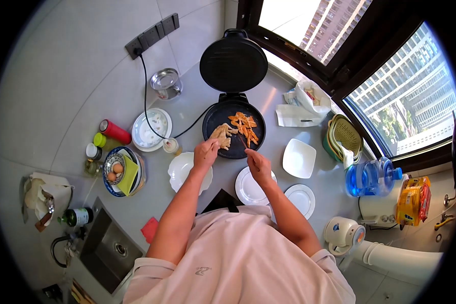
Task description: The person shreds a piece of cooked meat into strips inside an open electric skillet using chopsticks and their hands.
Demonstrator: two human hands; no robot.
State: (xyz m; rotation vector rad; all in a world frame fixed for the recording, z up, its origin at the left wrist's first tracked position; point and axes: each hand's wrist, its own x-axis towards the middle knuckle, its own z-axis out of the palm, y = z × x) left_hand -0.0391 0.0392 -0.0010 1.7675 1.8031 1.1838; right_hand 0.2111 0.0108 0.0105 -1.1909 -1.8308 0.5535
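An electric griddle pan point(232, 105) stands with its round black lid point(233, 65) raised. Orange-red coated meat strips point(244, 126) lie on its right side, and paler meat pieces point(223, 136) on its left. My right hand point(259, 166) is closed around thin brown chopsticks point(244, 143), whose tips reach into the pan by the orange strips. At the pan's front left rim, my left hand point(206, 153) has its fingers pinched together next to the pale meat; what they hold, if anything, is hidden.
A scalloped white bowl point(176, 172), a square white bowl point(299, 158) and white plates point(300, 200) surround my arms. The black power cord point(146, 91) runs from the wall to the griddle. A bowl of eggs point(115, 175), sink point(106, 248), water jug point(370, 178) and kettle point(341, 235) stand farther out.
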